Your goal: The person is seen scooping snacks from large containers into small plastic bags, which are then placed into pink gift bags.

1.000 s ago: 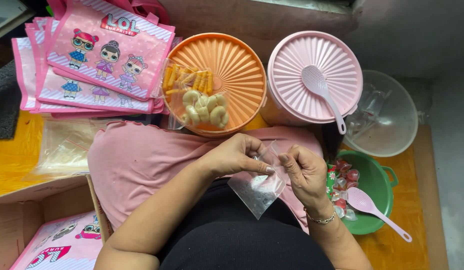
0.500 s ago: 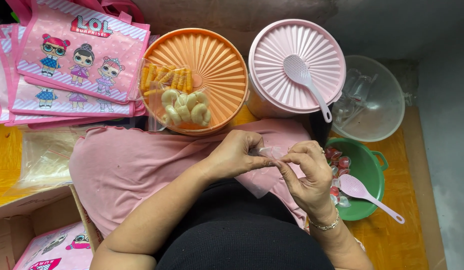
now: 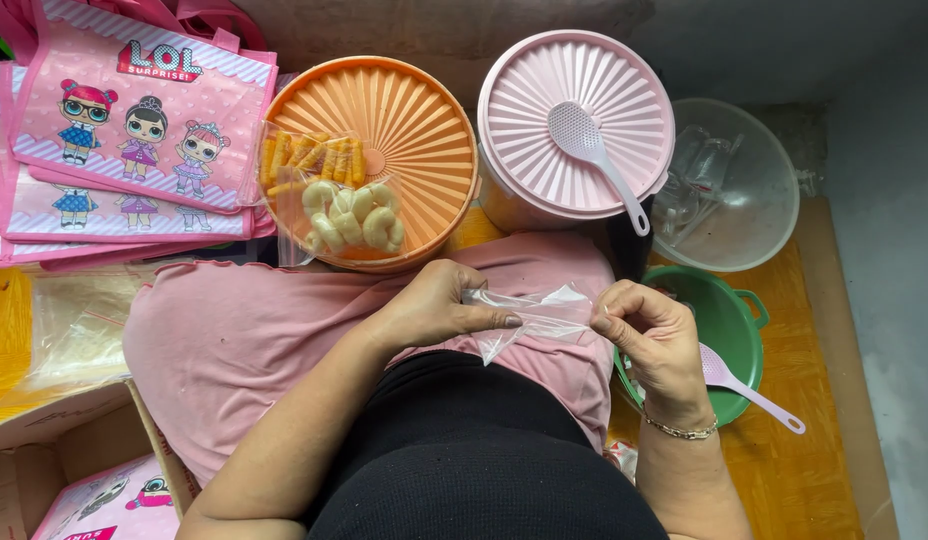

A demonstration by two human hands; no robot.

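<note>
Hands now apart, left hand [image 3: 429, 305], right hand [image 3: 654, 335], clear bag [image 3: 539, 315] stretched, contents unclear

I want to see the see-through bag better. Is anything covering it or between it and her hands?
No. Both hands pinch the clear plastic bag directly: left hand at its left end, right hand at its right. Nothing lies over it.

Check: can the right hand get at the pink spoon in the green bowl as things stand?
Probably yes: the pink spoon lies uncovered beside the right hand, but that hand and the left hand are pinching a clear plastic bag.
</note>
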